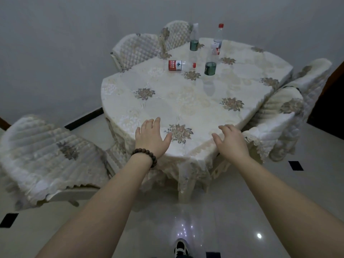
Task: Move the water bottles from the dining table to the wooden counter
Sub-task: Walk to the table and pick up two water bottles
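Several clear water bottles stand on the far part of the dining table [186,108], which wears a cream floral cloth. A red-label bottle [179,65] lies on its side. A green-label bottle [210,68] stands nearest me, another green-label bottle [194,42] stands behind it, and a red-capped bottle [217,40] stands at the far right. My left hand [151,137], with a bead bracelet at the wrist, hovers open over the near table edge. My right hand [231,141] is open too, over the near right edge. Both hands hold nothing and are far from the bottles.
Padded covered chairs surround the table: one at the near left [48,155], one at the far side [141,47], two at the right [286,116]. The floor is glossy tile [223,211]. My shoe [181,247] shows at the bottom. No wooden counter is in view.
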